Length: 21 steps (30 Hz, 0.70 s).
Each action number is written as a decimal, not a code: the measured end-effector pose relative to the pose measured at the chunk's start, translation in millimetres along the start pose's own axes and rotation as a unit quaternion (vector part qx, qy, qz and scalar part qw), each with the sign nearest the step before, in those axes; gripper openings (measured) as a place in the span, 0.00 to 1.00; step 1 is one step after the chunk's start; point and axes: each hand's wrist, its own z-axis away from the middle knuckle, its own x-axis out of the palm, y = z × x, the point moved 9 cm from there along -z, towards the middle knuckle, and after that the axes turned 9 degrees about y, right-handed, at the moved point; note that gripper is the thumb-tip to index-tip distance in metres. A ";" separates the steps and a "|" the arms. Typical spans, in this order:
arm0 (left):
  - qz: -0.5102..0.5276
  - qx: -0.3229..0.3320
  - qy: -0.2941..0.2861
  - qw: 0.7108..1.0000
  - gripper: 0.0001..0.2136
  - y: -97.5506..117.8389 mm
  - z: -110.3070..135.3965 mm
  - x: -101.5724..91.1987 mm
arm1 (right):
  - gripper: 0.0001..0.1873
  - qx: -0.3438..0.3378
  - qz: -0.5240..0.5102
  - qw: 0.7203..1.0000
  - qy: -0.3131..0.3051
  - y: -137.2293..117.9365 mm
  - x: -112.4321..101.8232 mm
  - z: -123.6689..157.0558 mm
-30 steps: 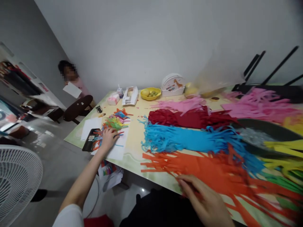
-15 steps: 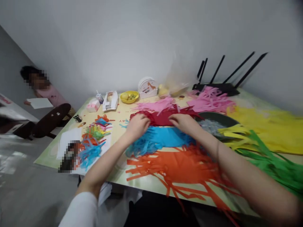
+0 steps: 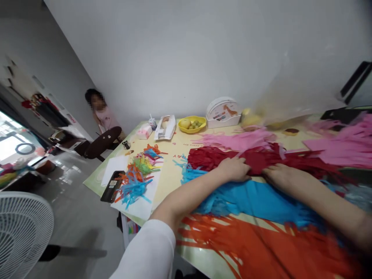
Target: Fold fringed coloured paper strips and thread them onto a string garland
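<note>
A dark red sheet of fringed paper lies across the table, its strips spread to both sides. My left hand is on its middle with fingers curled into the paper. Close to its right, my right hand pinches the same sheet. Nearer to me are a blue fringed sheet, partly under my forearms, and an orange fringed sheet hanging over the front edge. Pink fringed sheets lie behind the red one. The fingertips are partly hidden.
Small coloured tassels lie on white paper beside a phone at left. Along the wall stand a yellow fruit bowl, a white giraffe-print holder and a clear bag. A fan and a person are further left.
The view has turned left, bringing the fan into sight. My hands have come closer together on the red sheet.
</note>
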 end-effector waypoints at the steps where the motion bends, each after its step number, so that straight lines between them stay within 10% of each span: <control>1: 0.003 0.002 0.000 1.000 0.19 -0.3 -1.4 -1.6 | 0.10 -0.017 0.003 1.000 -0.017 -1.9 1.8 -0.1; 14: 0.051 -0.082 -0.057 0.994 0.21 -20.1 -10.5 -11.2 | 0.10 0.029 -0.002 0.997 -0.072 10.0 0.6 -28.9; 21: 0.004 -0.144 0.025 0.989 0.14 -24.7 -11.9 -29.9 | 0.11 0.084 0.023 0.996 -0.010 -14.7 -42.3 -16.4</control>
